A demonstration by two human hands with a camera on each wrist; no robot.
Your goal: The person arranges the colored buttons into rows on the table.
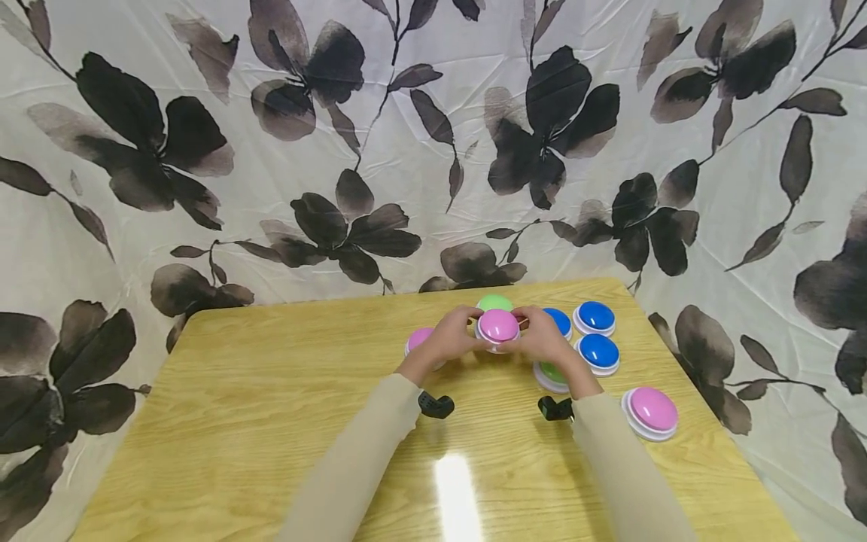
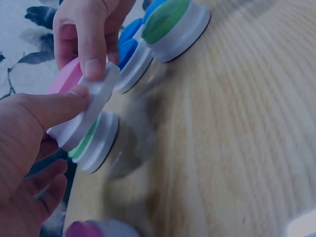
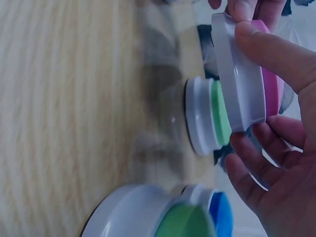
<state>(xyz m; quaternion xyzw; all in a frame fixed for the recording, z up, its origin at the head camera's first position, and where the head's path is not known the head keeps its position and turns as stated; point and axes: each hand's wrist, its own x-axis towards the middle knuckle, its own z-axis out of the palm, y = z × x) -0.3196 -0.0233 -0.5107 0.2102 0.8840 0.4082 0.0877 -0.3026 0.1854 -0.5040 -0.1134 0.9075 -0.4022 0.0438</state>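
Fingers [image 2: 59, 105] on pink button's [image 1: 498, 327] rim, midair

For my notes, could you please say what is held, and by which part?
The left hand and right hand hold a pink button, thumbs on its white base.

A whitish, lightly creased fabric [image 1: 440, 173] hangs behind and along both sides of a table [image 1: 271, 399], printed with large black and grey-brown flowers and leafy stems. The tabletop is yellowish wood grain, with a bright white reflection [image 1: 457, 497] on its nearer part.
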